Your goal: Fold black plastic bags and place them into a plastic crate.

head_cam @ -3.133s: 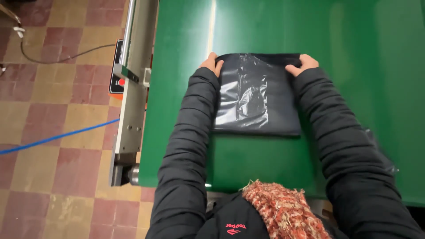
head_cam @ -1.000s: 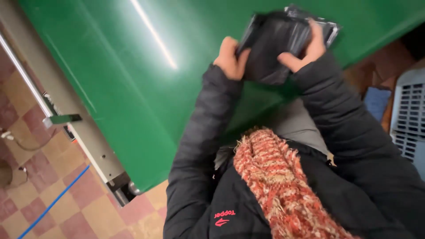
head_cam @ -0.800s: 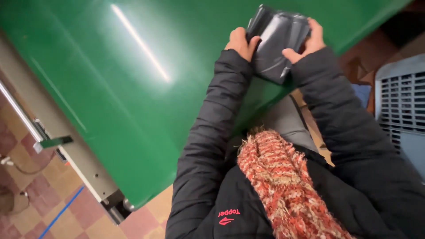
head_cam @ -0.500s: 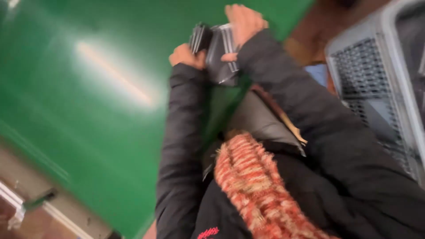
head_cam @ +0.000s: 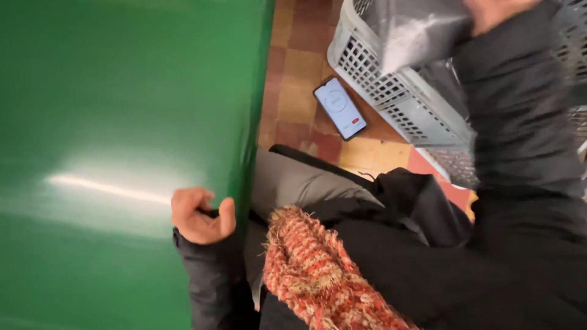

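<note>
Resting the loosely curled, empty left hand (head_cam: 200, 215) at the near right edge of the glossy green desk (head_cam: 122, 122), steadying, while holding the blurred shiny plastic-wrapped bundle (head_cam: 416, 30) over the grey slatted plastic basket (head_cam: 391, 98) far right, right hand (head_cam: 495, 11) apparently gripping it.

There is one view only, from the person's head. It looks steeply down and is tilted toward the right, close over the scarf (head_cam: 318, 269), with the table (head_cam: 122, 91) at left and the crate (head_cam: 397, 98) at upper right.

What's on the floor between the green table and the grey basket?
In the head view, a smartphone lies on the tiled floor, between the green table and grey basket.
</note>
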